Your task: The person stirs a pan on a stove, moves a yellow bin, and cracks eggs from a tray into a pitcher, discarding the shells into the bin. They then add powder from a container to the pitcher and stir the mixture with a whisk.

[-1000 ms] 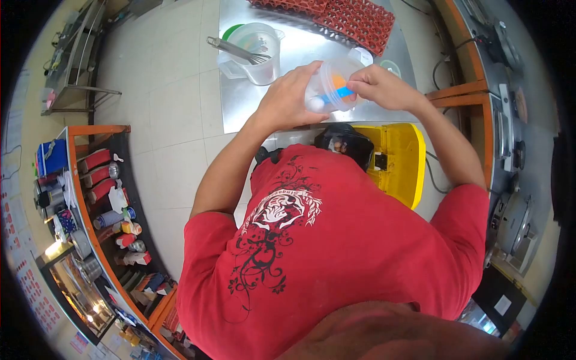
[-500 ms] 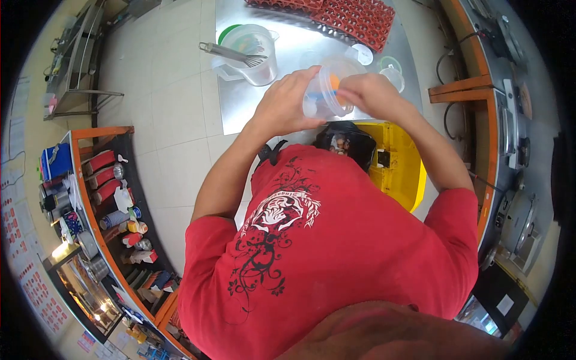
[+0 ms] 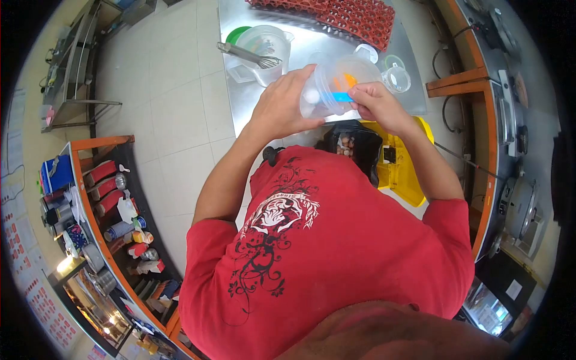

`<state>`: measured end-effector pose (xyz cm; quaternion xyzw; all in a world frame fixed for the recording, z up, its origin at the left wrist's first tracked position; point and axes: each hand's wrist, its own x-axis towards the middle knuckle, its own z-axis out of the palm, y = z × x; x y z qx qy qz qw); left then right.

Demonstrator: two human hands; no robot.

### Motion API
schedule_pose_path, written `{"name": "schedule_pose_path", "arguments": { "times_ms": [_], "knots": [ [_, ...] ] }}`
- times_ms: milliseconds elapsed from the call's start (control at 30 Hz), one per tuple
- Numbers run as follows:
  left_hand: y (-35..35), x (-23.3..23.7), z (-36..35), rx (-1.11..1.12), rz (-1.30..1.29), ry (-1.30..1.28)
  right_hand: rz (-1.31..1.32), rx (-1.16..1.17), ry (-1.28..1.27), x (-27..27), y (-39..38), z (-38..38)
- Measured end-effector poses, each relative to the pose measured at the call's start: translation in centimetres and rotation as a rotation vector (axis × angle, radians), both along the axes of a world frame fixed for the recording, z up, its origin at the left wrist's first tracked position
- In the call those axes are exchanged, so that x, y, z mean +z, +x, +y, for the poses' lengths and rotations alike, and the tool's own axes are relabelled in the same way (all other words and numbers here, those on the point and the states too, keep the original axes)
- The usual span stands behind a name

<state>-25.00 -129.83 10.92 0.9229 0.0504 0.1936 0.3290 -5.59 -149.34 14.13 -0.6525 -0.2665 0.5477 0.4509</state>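
Note:
My left hand [image 3: 284,101] is wrapped round a translucent plastic tub [image 3: 318,103], which lies tipped on its side with its rim towards the right. In front of that rim, my right hand [image 3: 379,105] pinches a flat blue tool [image 3: 341,96]; its far end is hidden or seen only through plastic. A second translucent tub [image 3: 367,71] stands just behind, overlapping the tipped one in this view. Orange, yolk-like stuff [image 3: 345,80] shows through the plastic near the two rims.
A jug [image 3: 264,45] with a whisk [image 3: 249,55] across it stands on the steel table [image 3: 312,45]. Red egg trays [image 3: 360,23] lie at the back, small clear cups [image 3: 396,78] to the right. Below the edge are a black bag [image 3: 354,143] of eggshells and a yellow bin [image 3: 408,162].
My right hand has drawn a little to the right, and more of the blue tool shows. My left hand keeps its hold on the tipped tub. The view has shifted slightly.

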Motion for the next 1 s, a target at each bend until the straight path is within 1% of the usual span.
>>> {"name": "schedule_pose_path", "arguments": {
  "times_ms": [200, 300, 400, 500, 533, 567, 633, 667, 733, 767, 833, 867, 933, 1000],
  "knots": [
    [-1.2, 0.1, 1.3, -0.011, 0.021, 0.007, 0.113, -0.132, 0.055, -0.9, -2.1, -0.3],
    [-1.5, 0.0, 1.7, -0.013, 0.033, -0.011, 0.225, -0.205, 0.075, -1.0, -2.1, -0.9],
    [-2.0, -1.2, 2.1, -0.002, 0.025, -0.050, 0.228, -0.344, 0.091, -0.4, -1.2, -2.0],
    [-2.6, -2.1, 2.5, 0.014, 0.033, -0.088, 0.009, -0.447, 0.117, -1.2, 1.1, -3.7],
    [-2.9, -2.2, 2.6, 0.014, 0.039, -0.090, -0.050, -0.440, 0.073, -1.9, 2.8, -4.2],
    [-3.0, -2.4, 2.6, 0.012, 0.044, -0.092, -0.539, -0.364, -0.009, -3.0, 3.6, -4.7],
    [-3.1, -2.3, 2.5, 0.004, 0.056, -0.096, -1.505, -0.152, -0.181, -2.9, 3.3, -4.4],
    [-3.0, -2.2, 2.4, 0.001, 0.061, -0.096, -1.455, -0.158, -0.195, -2.4, 3.0, -4.5],
    [-2.7, -2.2, 2.4, -0.015, 0.026, -0.054, -1.355, -0.170, -0.219, 2.4, -0.1, -2.6],
    [-2.5, -2.2, 2.2, -0.025, 0.010, -0.035, -1.297, -0.079, -0.120, 3.7, -1.0, -2.2],
    [-2.0, -1.1, 1.9, -0.063, 0.081, -0.037, -1.171, 0.099, 0.075, 5.2, -2.4, -1.3],
    [-1.8, -0.7, 1.6, -0.083, 0.117, -0.039, -1.253, 0.213, 0.157, 4.8, -3.0, -0.4],
    [-1.1, -0.9, 0.8, -0.136, 0.025, 0.015, -1.405, 0.442, 0.325, 3.4, -3.7, 1.3],
    [-0.6, -0.9, 0.4, -0.150, -0.021, 0.073, -1.287, 0.511, 0.341, 1.2, -3.0, 1.8]
  ]
}}
